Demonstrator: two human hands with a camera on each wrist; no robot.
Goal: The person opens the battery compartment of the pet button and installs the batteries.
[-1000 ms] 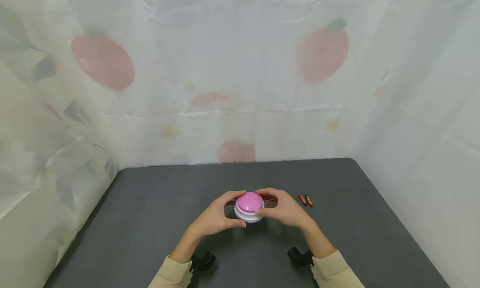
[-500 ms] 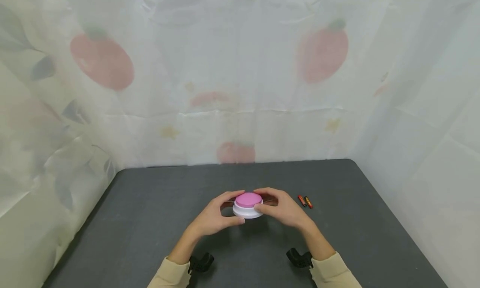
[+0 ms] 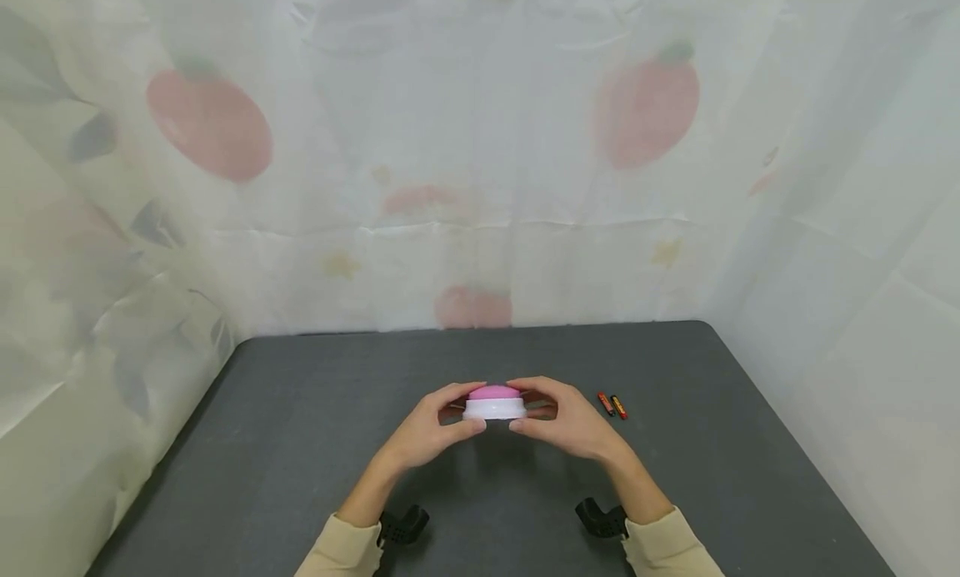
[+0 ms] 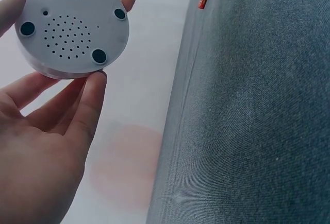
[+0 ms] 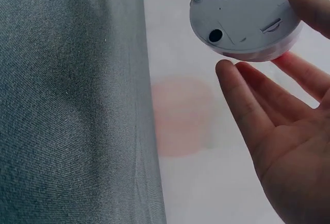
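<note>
Since the earlier frame the round pink-topped white plastic buzzer button (image 3: 494, 402) had tipped level & risen off the dark grey felt table (image 3: 300, 444). L hand (image 3: 427, 431) & R hand (image 3: 570, 423) each pinched its rim w/ fingertips, underside toward the wrists. Two small red batteries (image 3: 611, 403) lay just right of the button.

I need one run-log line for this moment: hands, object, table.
left hand: holds buzzer | right hand: holds buzzer | buzzer: lifted off table, underside faces wrist cameras | batteries: on table, right of hands
</note>
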